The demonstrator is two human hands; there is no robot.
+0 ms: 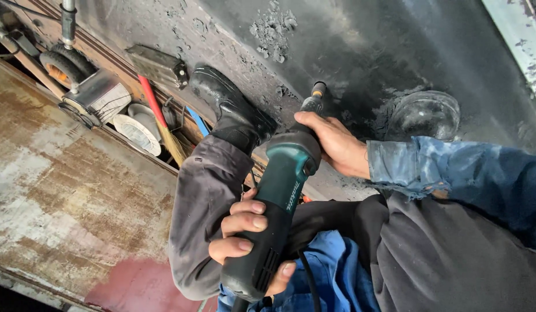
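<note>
I am gripping the green grinder (279,202) over my knee, its long body running from my left hand (248,237), fingers clamped on the rear, toward my right hand (334,144), apparently wrapped round the side handle (313,101).

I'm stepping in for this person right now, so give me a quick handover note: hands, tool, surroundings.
Left hand: wrapped around the rear body of the green and black angle grinder, its black cord trailing down.
Right hand: gripping the black side handle near the grinder's head.
The grinder is held over the bent knee; the black boot rests on the dark, pitted metal surface.
The disc is hidden, so contact with the metal cannot be judged.
A red-handled broom and small wheels lie along the edge to the left.
</note>
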